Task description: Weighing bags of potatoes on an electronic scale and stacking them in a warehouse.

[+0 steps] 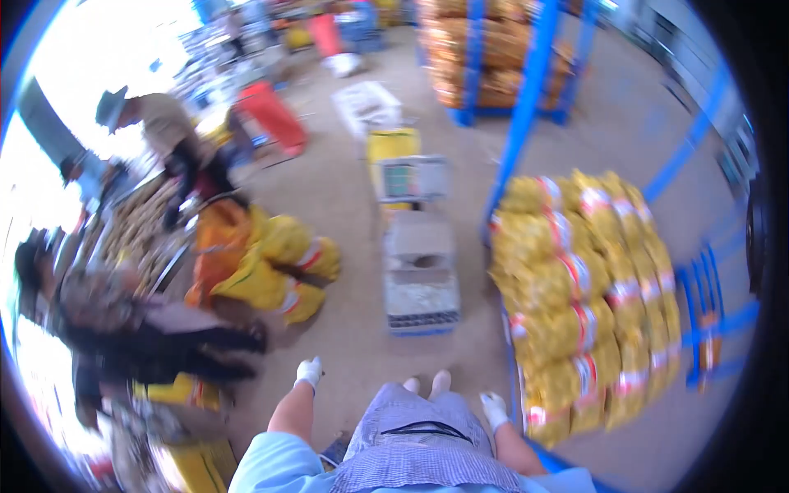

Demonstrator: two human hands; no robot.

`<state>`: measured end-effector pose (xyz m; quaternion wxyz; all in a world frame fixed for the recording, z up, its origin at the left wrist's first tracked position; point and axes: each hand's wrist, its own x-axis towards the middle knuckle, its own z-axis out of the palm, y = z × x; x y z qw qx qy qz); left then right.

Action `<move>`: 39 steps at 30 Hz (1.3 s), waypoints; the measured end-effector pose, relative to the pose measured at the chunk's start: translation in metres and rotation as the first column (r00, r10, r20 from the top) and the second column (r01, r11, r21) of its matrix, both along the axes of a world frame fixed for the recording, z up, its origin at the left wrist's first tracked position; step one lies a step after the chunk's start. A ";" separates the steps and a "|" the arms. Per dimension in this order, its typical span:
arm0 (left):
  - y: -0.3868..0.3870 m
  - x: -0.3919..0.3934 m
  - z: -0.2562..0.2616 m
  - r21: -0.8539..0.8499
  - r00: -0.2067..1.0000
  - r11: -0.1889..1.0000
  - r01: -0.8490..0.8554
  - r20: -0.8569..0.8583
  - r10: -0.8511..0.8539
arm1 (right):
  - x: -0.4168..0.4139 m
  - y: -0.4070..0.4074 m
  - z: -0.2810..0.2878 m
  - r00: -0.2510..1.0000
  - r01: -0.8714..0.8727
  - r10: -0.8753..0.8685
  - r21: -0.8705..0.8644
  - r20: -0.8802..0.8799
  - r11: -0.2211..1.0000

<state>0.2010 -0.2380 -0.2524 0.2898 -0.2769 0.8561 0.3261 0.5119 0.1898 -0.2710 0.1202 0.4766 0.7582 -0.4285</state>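
My left hand (310, 371), in a white glove, hangs out ahead of me over the bare floor with nothing visible in it. Its fingers look partly curled, but blur hides the detail. My right hand (494, 410), also white-gloved, is low at my side, close to the edge of a stack of yellow mesh sacks (582, 330); contact cannot be made out. A grey plastic box or bin (421, 243) stands on the floor before me, behind a crate of pale material (423, 297).
On the left, a person in a hat (169, 129) bends over a sorting table of potato-like produce (132, 234). Another person (154, 314) stands nearer. Filled yellow sacks (302, 246) lie beside an orange sack (217, 243). Blue metal posts (524, 92) rise at right, near stacked orange sacks (444, 55).
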 end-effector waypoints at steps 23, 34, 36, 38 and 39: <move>-0.075 -0.030 0.025 0.149 0.993 0.988 -0.048 0.113 0.032 | -0.447 -0.134 -0.012 0.836 -0.511 0.471 -0.090 -0.282 0.855; -0.221 -0.164 -0.011 0.163 0.921 0.907 -0.389 0.035 0.389 | -0.555 -0.294 -0.050 0.865 -0.445 0.502 -0.455 0.005 0.771; -0.241 -0.161 -0.011 0.111 0.923 0.916 -0.385 0.017 0.386 | -0.589 -0.304 -0.051 0.897 -0.346 0.437 -0.507 0.069 0.790; -0.257 -0.167 -0.010 0.040 0.936 0.936 -0.350 -0.017 0.351 | -0.626 -0.325 -0.056 0.919 -0.320 0.391 -0.499 0.042 0.805; -0.266 -0.164 -0.013 0.039 0.936 0.936 -0.350 -0.011 0.351 | -0.646 -0.337 -0.064 0.906 -0.381 0.424 -0.462 -0.013 0.801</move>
